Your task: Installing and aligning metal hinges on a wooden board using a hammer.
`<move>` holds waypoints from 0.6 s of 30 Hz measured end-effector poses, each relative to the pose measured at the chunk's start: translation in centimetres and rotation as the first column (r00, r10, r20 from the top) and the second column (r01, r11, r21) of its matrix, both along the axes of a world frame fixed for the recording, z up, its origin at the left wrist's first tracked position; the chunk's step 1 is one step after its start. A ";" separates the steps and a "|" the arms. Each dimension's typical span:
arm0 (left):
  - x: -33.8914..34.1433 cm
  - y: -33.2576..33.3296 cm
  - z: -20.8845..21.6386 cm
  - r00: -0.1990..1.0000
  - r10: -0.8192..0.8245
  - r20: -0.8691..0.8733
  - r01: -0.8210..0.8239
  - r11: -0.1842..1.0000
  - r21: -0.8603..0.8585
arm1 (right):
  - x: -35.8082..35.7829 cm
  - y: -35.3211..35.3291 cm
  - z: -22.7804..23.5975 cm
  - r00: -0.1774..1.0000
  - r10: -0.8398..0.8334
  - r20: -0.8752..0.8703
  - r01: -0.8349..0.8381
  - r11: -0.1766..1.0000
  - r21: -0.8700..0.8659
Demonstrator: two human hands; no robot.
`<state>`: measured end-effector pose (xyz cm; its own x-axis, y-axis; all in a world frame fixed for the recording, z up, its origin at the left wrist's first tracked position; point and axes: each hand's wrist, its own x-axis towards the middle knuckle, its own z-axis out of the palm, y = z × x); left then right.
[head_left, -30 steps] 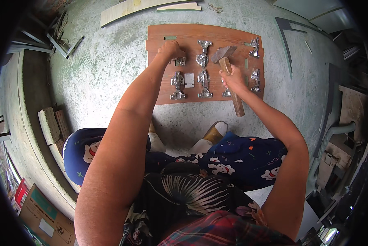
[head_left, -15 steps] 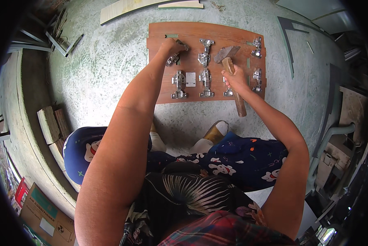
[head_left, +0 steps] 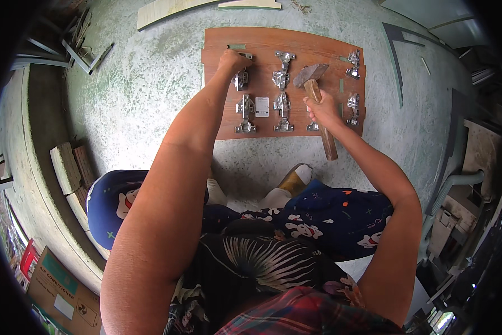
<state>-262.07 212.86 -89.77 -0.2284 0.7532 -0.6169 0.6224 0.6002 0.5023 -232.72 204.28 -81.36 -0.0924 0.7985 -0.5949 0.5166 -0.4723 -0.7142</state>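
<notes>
Left hand (head_left: 233,60) covers the upper part of a metal hinge (head_left: 241,82) near the far left corner of the brown board (head_left: 319,49); fingertips hidden, firmness of grip cannot be told. Right hand (head_left: 324,109) is closed round a hammer (head_left: 312,89), head above the board's right half. Hand and hammer obscure part of another hinge (head_left: 312,127) at the near edge.

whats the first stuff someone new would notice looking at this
Probably the reddish-brown board on the floor, upper middle of the view, with shiny metal hinges laid across it. Next, likely the hammer gripped in the right hand over the board's right half, and the left hand holding a hinge at its upper left. The dark blue patterned trousers below may also stand out.
</notes>
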 end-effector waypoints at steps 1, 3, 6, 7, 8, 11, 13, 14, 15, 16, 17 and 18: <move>-0.2 0.2 0.2 0.999 -0.036 0.015 0.036 0.999 -0.020 | 0.0 0.0 0.0 1.000 0.004 -0.012 -0.004 1.000 0.001; -0.2 0.4 0.5 0.997 -0.054 0.049 0.056 0.998 -0.040 | 0.0 0.1 -0.1 1.000 0.001 -0.008 -0.001 1.000 -0.002; 0.4 0.2 0.2 0.996 -0.040 0.076 0.043 0.999 -0.031 | 0.0 0.1 -0.1 1.000 0.003 0.014 -0.003 1.000 -0.002; 0.2 0.1 -0.2 0.998 -0.006 0.064 0.006 1.000 -0.003 | -0.4 0.2 0.0 1.000 0.012 0.027 -0.012 1.000 0.001; -0.2 0.0 -0.5 0.998 0.000 0.059 0.000 1.000 -0.003 | -0.8 0.2 0.2 1.000 0.018 0.022 -0.018 1.000 0.001; 0.1 -0.1 -0.5 0.992 -0.003 0.126 0.011 0.998 -0.063 | -0.9 0.1 0.4 0.999 0.029 0.016 -0.030 0.999 0.018; -0.3 -0.7 -0.4 0.994 -0.106 -0.018 0.108 0.974 0.202 | -1.9 -0.1 1.1 0.997 0.071 0.029 -0.072 0.997 0.037; -0.6 -0.8 -0.4 0.995 -0.098 -0.022 0.100 0.975 0.200 | -2.5 -0.2 1.4 0.997 0.080 0.024 -0.081 0.996 0.036; 1.0 -0.6 0.8 0.989 -0.103 -0.106 0.119 0.981 0.152 | -1.9 -0.4 1.7 0.994 0.098 0.058 -0.101 0.994 0.045; 1.5 -0.4 1.6 0.974 -0.105 -0.199 0.128 0.986 0.104 | -1.7 -0.4 1.8 0.989 0.123 0.082 -0.128 0.990 0.057; 1.7 -0.1 2.4 0.975 -0.107 -0.193 0.129 0.986 0.106 | -1.6 -0.5 1.8 0.989 0.121 0.088 -0.126 0.990 0.057; 1.3 0.2 2.7 0.988 -0.093 -0.122 0.103 0.992 0.079 | -1.9 -0.5 1.8 0.987 0.140 0.073 -0.145 0.987 0.070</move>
